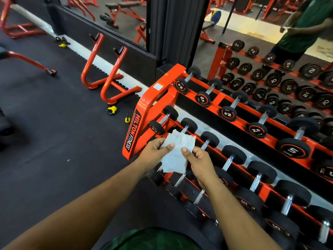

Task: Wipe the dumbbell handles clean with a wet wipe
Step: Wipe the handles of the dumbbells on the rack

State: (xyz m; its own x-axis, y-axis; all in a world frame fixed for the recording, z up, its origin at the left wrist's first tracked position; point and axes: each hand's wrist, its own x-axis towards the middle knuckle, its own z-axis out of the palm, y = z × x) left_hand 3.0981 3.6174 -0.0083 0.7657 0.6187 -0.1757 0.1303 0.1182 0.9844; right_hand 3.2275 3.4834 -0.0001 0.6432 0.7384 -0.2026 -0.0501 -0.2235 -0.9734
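The person's left hand (153,152) and right hand (198,163) each pinch an edge of the wet wipe (175,153), spreading it above the rack (144,112); no handle seems wiped yet, so next it likely wraps the dumbbell handle (180,179) just beneath the grip.

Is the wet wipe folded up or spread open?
Spread open: the wet wipe hangs as a flat sheet, pinched between left hand and right hand.

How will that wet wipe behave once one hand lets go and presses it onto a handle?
The wet wipe looks thin and crumpled, so it will probably droop. The left hand and right hand both pinch it to keep it spread. It should wrap easily round a narrow dumbbell handle, though it may bunch up.
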